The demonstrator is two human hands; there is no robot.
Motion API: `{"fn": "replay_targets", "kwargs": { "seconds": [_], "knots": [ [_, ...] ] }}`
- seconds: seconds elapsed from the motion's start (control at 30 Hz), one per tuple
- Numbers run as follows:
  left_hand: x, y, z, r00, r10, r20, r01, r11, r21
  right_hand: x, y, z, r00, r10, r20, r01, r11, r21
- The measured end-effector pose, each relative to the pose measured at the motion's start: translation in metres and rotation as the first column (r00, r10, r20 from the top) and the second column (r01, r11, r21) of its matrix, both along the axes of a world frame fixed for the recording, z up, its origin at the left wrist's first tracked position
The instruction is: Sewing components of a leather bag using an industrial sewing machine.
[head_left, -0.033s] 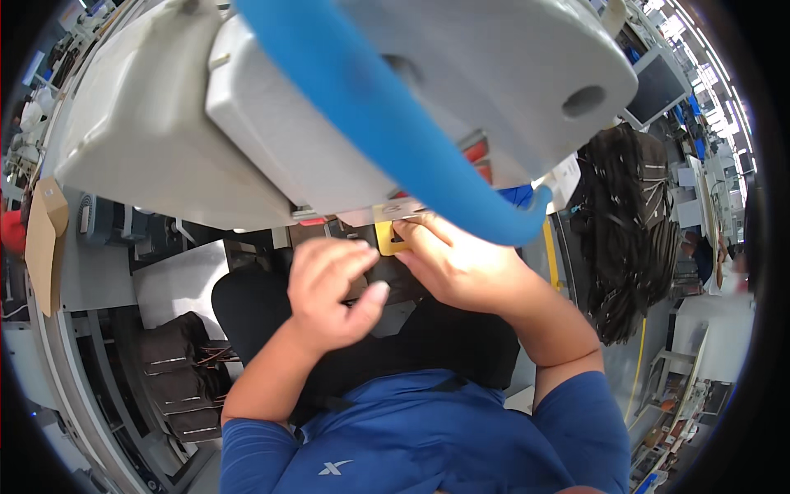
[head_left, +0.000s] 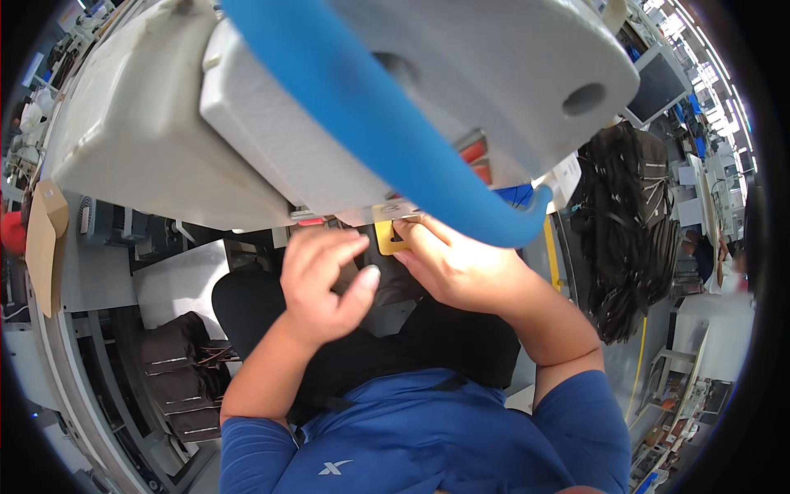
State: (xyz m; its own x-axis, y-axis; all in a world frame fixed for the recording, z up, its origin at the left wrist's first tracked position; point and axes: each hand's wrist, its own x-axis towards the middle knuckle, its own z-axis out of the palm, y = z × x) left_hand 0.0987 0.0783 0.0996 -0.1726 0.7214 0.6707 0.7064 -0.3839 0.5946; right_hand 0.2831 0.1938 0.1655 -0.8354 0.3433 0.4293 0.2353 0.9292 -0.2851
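A large pale machine head (head_left: 284, 156), which looks like a sewing machine, fills the upper part of the view. Below its lower edge my right hand (head_left: 461, 267) pinches a small flat yellow piece (head_left: 385, 240) with a dark opening in it. The upper end of this piece lies at the machine's underside, and my right fingertips are partly hidden there. To the left of the piece my left hand (head_left: 322, 288) hovers with thumb and fingers apart, holding nothing. A thick blue curved tube (head_left: 395, 136) passes in front of the machine and hides part of it.
Stacked dark bags or fabric pieces (head_left: 629, 230) hang at the right. More dark bundles (head_left: 185, 370) lie at lower left, near a pale metal box (head_left: 185, 280). A brown cardboard piece (head_left: 48, 247) stands at the far left, and a monitor (head_left: 657, 86) at upper right.
My left hand has shifted a little to the left, away from the yellow piece. My right hand stays in nearly the same place, still pinching it.
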Motion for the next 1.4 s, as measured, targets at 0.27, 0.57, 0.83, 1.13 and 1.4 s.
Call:
{"fn": "replay_targets", "kwargs": {
  "seconds": [0.27,0.57,0.83,1.13,1.4],
  "knots": [
    [-0.016,0.041,0.003,0.917,-0.068,0.393,0.186,0.944,-0.271,0.001,-0.012,0.009,0.996,0.025,0.089,-0.030,0.998,0.057],
    [-0.004,0.053,-0.003,0.798,-0.101,0.594,0.308,0.915,-0.259,0.005,-0.017,-0.005,0.998,-0.025,-0.056,0.026,0.999,0.026],
    [-0.029,0.031,0.033,0.898,-0.007,0.440,0.215,0.879,-0.425,0.006,-0.015,-0.011,0.992,-0.022,-0.122,0.024,1.000,0.016],
    [-0.029,0.026,0.038,0.958,-0.185,0.221,0.266,0.863,-0.429,0.006,-0.021,-0.018,0.993,-0.056,-0.106,0.059,0.998,0.027],
    [-0.027,0.027,0.022,0.929,-0.241,-0.281,0.172,0.953,-0.249,0.001,-0.026,-0.023,0.982,-0.090,-0.167,0.103,0.992,0.075]
  ]
}}
